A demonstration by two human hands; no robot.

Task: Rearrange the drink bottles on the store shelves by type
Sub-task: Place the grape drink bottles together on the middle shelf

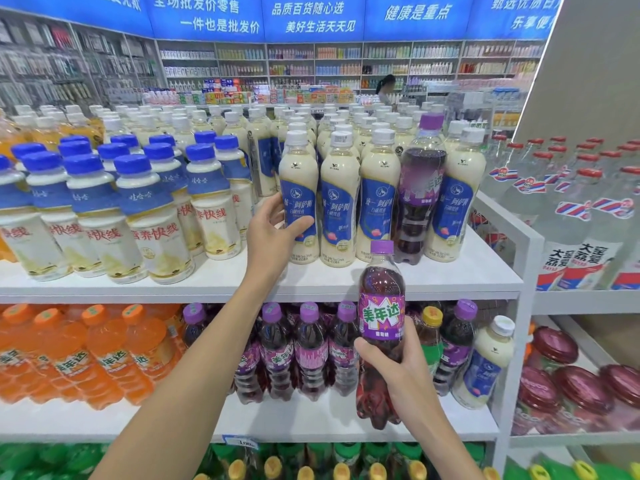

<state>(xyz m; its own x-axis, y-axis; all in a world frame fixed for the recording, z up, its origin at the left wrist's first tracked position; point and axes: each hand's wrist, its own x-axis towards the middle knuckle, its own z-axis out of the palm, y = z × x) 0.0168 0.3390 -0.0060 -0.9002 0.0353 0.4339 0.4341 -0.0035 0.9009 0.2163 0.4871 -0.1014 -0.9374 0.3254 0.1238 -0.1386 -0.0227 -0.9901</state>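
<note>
My right hand (394,372) grips a purple grape soda bottle (381,306) upright in front of the shelf edge. My left hand (273,230) curls round a cream milk tea bottle with a blue label (298,188) standing at the front of the top shelf (433,271). Another purple soda bottle (420,188) stands among the milk tea bottles on that shelf. On the middle shelf (311,417) a row of purple sodas (308,348) holds one green bottle with a yellow cap (432,337) and one milk tea bottle (485,362).
Blue-capped white milk drinks (145,216) fill the top shelf's left. Orange sodas (69,355) fill the middle shelf's left, green bottles (311,459) the bottom. Clear glass bottles (581,216) and red-lidded jars (568,386) stand on the right unit. A person (385,88) stands far back.
</note>
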